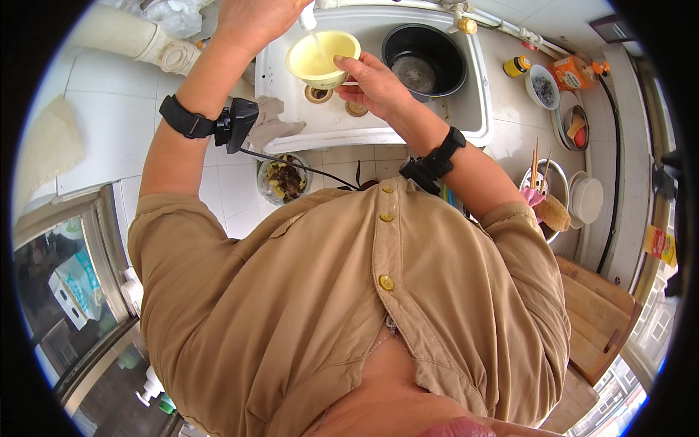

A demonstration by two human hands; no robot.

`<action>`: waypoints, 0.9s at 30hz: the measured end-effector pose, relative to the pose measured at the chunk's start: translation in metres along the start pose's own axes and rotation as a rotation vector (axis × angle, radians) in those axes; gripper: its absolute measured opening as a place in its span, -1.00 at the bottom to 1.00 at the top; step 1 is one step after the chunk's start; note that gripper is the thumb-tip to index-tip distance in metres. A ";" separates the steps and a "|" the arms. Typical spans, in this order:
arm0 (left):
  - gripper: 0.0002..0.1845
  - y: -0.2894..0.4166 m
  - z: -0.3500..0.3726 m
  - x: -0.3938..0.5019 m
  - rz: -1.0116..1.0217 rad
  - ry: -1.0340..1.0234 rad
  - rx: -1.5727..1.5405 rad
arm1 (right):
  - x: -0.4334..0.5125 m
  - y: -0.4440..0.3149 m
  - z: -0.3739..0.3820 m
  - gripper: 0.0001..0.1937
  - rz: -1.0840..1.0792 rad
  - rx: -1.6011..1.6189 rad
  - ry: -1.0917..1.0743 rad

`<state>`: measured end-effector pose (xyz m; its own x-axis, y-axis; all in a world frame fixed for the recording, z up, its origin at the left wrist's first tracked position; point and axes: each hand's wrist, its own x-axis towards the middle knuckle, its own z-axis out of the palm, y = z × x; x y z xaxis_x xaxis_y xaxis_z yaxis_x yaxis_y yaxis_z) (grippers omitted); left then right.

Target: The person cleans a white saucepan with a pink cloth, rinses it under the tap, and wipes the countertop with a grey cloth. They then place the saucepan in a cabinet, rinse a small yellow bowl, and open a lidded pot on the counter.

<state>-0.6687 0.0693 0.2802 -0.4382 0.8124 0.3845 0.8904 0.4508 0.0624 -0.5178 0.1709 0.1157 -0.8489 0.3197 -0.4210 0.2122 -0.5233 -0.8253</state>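
Observation:
A small yellow bowl (319,57) is in my right hand (374,82), thumb on its rim and fingers beneath its side. Water runs into it from a white faucet spout (307,17). My left hand (259,16) is up beside the faucet at the top edge; its fingers are partly cut off, so its grip does not show. Below the bowl lies the white sink (295,123) with a drain opening (318,94). A black pot (424,60) stands in the sink on the right. A greyish cloth (271,123) hangs over the sink's near left edge.
A bowl of food scraps (284,179) is below the sink. On the right are a yellow-labelled jar (516,66), a white bowl with dark contents (543,87), an orange carton (573,72), a metal basin (562,180) with chopsticks, and wooden cutting boards (595,311). A large pipe (120,35) runs at upper left.

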 end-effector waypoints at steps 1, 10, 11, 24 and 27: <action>-0.60 -0.004 0.001 -0.002 0.024 0.023 -0.015 | 0.002 0.002 0.001 -0.26 0.002 0.014 -0.017; -0.57 -0.056 0.019 0.006 0.487 0.118 -0.186 | 0.008 0.020 -0.044 -0.58 -0.037 -0.082 0.011; -0.57 -0.057 0.020 0.007 0.511 0.137 -0.191 | 0.009 0.021 -0.050 -0.57 -0.021 -0.091 0.036; -0.51 -0.056 0.032 0.005 0.470 0.230 -0.174 | 0.027 0.042 -0.068 -0.26 -0.427 -1.080 0.330; -0.53 -0.055 0.031 0.003 0.413 0.164 -0.185 | 0.026 0.030 -0.044 -0.30 -0.780 -1.374 0.310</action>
<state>-0.7227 0.0586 0.2494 -0.0310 0.8339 0.5511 0.9994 0.0170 0.0304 -0.5123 0.1983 0.0635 -0.8627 0.3851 0.3276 0.1940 0.8505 -0.4889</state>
